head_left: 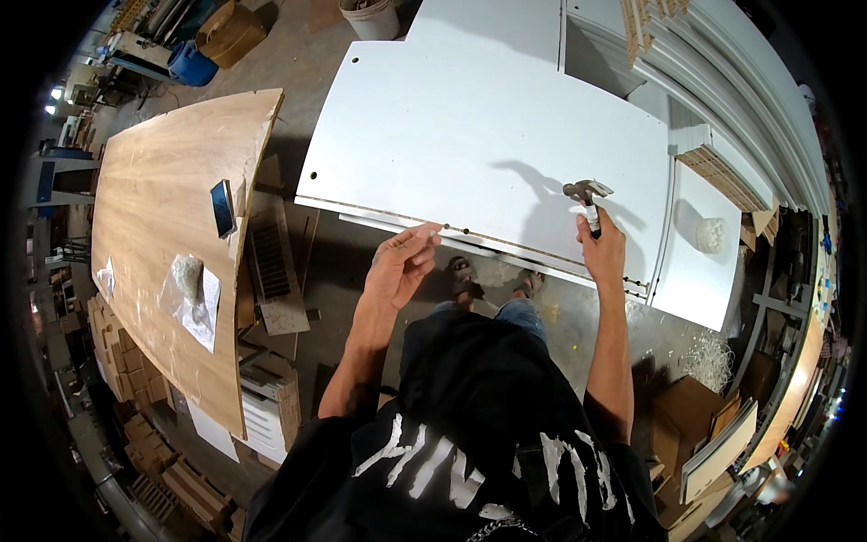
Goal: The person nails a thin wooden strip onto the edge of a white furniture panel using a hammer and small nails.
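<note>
My right hand is wrapped round the handle of a claw hammer, whose metal head is raised over a white panel and casts a shadow on it. My left hand is closed in a pinch at the panel's near edge. Something small and pale shows at its fingertips, too small to name. Dark holes dot that brown, raw edge just right of the left fingers, and more lie toward its right end. Two larger round holes sit near the panel's left side.
To the left stands a wooden board bearing a phone and a clear plastic bag of small pieces. Stacked white panels rise at the right, near a whitish clump. Cardboard and shredded strips lie below on the floor.
</note>
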A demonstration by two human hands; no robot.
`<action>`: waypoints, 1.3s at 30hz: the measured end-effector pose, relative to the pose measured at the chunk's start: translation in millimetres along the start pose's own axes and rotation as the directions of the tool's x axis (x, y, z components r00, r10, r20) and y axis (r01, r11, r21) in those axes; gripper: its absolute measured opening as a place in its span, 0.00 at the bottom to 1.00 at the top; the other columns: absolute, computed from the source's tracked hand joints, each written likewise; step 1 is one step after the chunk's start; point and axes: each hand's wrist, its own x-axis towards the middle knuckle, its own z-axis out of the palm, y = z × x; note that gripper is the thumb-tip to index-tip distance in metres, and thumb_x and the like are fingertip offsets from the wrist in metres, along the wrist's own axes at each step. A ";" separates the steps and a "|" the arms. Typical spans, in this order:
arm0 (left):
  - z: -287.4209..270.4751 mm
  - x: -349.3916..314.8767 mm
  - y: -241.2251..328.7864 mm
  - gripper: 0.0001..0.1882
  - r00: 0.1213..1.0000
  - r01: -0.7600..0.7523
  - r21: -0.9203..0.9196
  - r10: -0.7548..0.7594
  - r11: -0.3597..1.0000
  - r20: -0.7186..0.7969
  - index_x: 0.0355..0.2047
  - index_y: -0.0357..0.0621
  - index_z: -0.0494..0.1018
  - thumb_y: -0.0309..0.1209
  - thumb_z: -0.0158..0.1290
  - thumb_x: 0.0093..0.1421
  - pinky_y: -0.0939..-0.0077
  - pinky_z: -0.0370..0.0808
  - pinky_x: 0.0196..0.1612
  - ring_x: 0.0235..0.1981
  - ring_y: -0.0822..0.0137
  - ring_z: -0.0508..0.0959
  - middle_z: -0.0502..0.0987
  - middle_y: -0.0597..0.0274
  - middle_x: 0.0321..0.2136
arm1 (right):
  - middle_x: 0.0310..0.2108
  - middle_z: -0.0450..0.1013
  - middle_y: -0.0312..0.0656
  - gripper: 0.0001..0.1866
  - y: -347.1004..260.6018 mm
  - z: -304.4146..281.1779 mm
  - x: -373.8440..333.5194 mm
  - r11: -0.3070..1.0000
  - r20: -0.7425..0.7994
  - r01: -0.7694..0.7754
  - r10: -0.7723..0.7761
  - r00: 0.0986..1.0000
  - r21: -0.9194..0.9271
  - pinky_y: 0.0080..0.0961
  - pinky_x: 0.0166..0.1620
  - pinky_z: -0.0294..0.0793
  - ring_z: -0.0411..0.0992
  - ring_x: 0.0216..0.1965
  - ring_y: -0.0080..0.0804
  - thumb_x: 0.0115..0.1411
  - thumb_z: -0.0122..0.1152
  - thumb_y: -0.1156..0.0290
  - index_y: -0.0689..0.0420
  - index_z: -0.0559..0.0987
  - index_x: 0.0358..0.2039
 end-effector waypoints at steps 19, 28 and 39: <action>2.0 36.1 -44.6 0.08 0.474 -0.469 0.859 0.761 -0.206 0.442 0.36 0.45 0.77 0.24 0.62 0.55 0.79 0.62 0.17 0.11 0.70 0.63 0.67 0.60 0.13 | 0.19 0.76 0.46 0.16 2.9 0.7 0.1 1.000 -0.022 0.024 -0.024 0.999 -0.004 0.33 0.29 0.72 0.76 0.21 0.40 0.61 0.58 0.63 0.59 0.76 0.45; -7.2 34.2 -42.5 0.07 0.465 -0.489 0.842 0.748 -0.229 0.474 0.37 0.42 0.78 0.23 0.60 0.56 0.78 0.73 0.23 0.20 0.64 0.79 0.80 0.56 0.26 | 0.20 0.76 0.46 0.17 -1.7 -0.6 -0.1 1.000 -0.006 0.022 -0.022 1.000 -0.014 0.33 0.29 0.73 0.77 0.21 0.40 0.62 0.58 0.63 0.59 0.76 0.47; -6.8 32.5 -34.0 0.08 0.582 -0.462 0.870 0.683 -0.170 0.442 0.36 0.40 0.78 0.25 0.61 0.56 0.78 0.74 0.26 0.23 0.64 0.81 0.81 0.54 0.28 | 0.19 0.76 0.47 0.17 4.0 1.3 -0.9 0.999 -0.028 0.043 -0.043 0.999 0.005 0.34 0.29 0.73 0.77 0.21 0.40 0.62 0.58 0.62 0.60 0.76 0.47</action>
